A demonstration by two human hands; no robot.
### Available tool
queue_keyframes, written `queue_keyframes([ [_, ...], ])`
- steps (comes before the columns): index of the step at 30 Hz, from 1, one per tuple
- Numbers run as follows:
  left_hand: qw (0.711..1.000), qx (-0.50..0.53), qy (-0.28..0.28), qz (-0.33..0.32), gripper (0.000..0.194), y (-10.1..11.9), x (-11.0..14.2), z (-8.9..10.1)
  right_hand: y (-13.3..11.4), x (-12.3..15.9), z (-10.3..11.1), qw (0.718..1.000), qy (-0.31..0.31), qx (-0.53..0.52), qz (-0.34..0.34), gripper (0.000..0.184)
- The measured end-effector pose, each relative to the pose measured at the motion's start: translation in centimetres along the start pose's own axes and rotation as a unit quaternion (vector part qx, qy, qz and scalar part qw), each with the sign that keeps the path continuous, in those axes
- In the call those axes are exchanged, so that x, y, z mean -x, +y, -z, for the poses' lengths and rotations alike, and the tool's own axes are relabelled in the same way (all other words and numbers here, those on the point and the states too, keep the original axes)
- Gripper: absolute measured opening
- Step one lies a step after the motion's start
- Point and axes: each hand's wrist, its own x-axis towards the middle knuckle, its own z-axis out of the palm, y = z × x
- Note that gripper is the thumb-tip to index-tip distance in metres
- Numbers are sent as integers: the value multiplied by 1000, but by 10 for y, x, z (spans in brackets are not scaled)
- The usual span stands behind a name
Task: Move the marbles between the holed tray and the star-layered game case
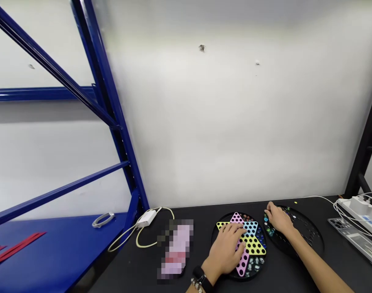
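Observation:
My left hand (225,249) lies over a round Chinese checkers board (254,245), its fingers spread across the coloured star. Pink, yellow and blue star points full of dark holes show around it. White marbles (254,264), blue marbles (260,237) and reddish marbles (245,217) sit in the board's edge pockets. To the right, my right hand (279,219) reaches over the left side of a round black tray (319,235). Its fingers are curled together near green and blue marbles (269,232). Whatever they hold is hidden.
A blurred pink item (176,248) lies left of the board, beside a white adapter (146,219) with a cable. At right are a power strip (361,209) and a flat clear case (353,238). A blue metal frame (112,114) rises at left; a white wall stands behind.

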Motion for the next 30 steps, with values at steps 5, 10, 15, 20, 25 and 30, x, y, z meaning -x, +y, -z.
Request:
queue_keyframes([
  [5, 1000, -3, -2, -2, 35, 0, 0, 0, -4, -3, 0, 999, -13, -50, -7, 16],
  [10, 1000, 0, -2, 0, 34, 1, 0, 1, -4, -4, 12, 976, -9, -218, -16, 40],
  [15, 1000, 21, -4, 8, 34, 1, -1, 1, -13, 5, 22, 812, -88, -574, -62, 31],
  [20, 995, 85, -28, 47, 41, -7, -1, 9, -26, 15, 18, 647, -173, -724, -168, 26],
  [25, 993, 73, 18, 86, 33, -27, 1, 19, -40, 22, 10, 673, -179, -698, -166, 27],
  [30, 987, 49, 108, 109, 28, -35, -1, 17, -78, 44, -8, 776, -176, -597, -101, 38],
])
